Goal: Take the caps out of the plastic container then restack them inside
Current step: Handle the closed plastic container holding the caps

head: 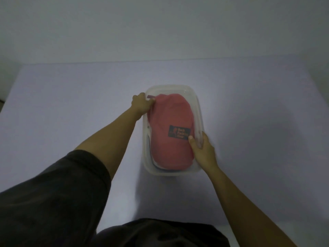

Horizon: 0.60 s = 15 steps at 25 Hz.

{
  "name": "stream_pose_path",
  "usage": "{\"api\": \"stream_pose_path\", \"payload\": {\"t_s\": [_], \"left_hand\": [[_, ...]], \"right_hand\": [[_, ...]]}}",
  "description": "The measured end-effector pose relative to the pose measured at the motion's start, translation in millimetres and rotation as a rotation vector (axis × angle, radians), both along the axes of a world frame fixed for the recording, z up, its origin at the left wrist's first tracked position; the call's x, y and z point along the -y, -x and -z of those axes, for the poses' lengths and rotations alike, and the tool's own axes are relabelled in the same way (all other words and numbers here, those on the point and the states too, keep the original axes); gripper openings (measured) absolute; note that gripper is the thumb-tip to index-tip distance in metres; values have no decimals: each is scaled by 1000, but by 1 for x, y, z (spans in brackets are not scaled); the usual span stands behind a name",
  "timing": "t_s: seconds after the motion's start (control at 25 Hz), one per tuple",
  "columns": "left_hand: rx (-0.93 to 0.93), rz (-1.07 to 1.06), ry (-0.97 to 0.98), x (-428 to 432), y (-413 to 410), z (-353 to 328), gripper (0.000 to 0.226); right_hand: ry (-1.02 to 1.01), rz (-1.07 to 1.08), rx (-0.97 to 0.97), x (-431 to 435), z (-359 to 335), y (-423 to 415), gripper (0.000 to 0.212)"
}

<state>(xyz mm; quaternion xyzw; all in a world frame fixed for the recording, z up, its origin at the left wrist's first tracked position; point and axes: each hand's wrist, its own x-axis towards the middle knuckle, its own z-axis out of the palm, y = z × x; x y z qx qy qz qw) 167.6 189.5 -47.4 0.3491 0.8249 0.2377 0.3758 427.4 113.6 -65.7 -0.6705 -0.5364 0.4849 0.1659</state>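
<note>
A clear plastic container (199, 107) stands in the middle of the table. A red cap (170, 118) with a dark logo patch lies on top inside it, filling most of the container. Edges of other caps show beneath it at the near and left sides. My left hand (141, 104) is closed on the far left edge of the red cap by the container's rim. My right hand (202, 147) grips the container's right wall, thumb inside against the red cap near the patch.
The table (71, 104) is covered with a pale lilac cloth and ends at a plain wall behind. My dark sleeves and clothing fill the bottom of the view.
</note>
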Motion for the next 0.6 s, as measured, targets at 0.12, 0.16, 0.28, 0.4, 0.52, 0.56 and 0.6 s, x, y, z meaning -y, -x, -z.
{"api": "stream_pose_path", "payload": {"t_s": [0.12, 0.16, 0.28, 0.4, 0.52, 0.56, 0.6], "left_hand": [[-213, -15, -79, 27, -24, 3, 54], [-229, -16, -117, 40, -32, 2, 49], [-231, -40, -181, 79, -48, 0, 40], [-220, -44, -167, 119, -61, 1, 36], [-183, -88, -94, 155, -73, 8, 49], [-163, -117, -72, 165, -77, 8, 54], [-149, -144, -55, 172, -81, 7, 57]], "right_hand": [[-10, -8, 18, 1, -1, 2, 72], [-15, -4, 21, 2, -1, 2, 71], [-31, -4, 39, 2, 0, 2, 70], [-52, -6, 50, 0, 0, 2, 68], [-60, -7, 35, 1, 2, 2, 68], [-63, -5, 29, 2, 2, 2, 68], [-66, -3, 27, 2, 3, 2, 68]]}}
